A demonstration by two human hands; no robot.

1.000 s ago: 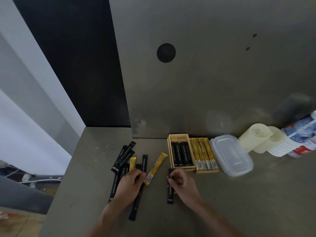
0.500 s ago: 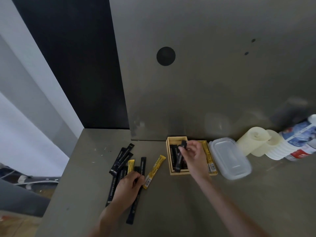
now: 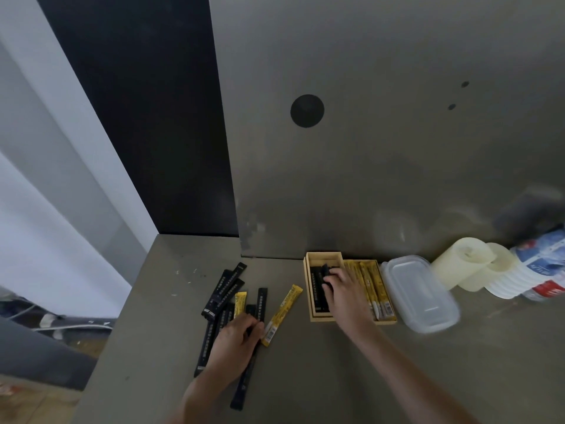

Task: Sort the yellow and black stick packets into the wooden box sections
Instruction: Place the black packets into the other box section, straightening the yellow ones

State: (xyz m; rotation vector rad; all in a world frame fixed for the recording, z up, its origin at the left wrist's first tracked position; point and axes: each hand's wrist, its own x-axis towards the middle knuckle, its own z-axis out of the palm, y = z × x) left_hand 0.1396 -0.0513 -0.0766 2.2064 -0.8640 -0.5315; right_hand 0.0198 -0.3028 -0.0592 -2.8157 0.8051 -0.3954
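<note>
Laying the black packet [image 3: 324,268] flat and lengthwise in the left section of the wooden box [image 3: 324,255] looks to be the step in hand. It should go down parallel to the black ones already there, with its end tucked below the rim, before the fingers let go. The right hand [image 3: 345,289] is over that section, fingers curled on the packet's far end, which sticks up slightly. The right section holds yellow packets [image 3: 371,286], just beside the knuckles. The box stands at the back edge of the surface [image 3: 305,377], just beside a clear plastic container [image 3: 419,295]. Nearer the left edge, the left hand [image 3: 235,335] lies on the loose pile, fingers bent over a long black packet [image 3: 244,384]; whether it grips it I cannot tell. A loose yellow packet [image 3: 282,313] lies just beside its fingertips, between pile and box.
</note>
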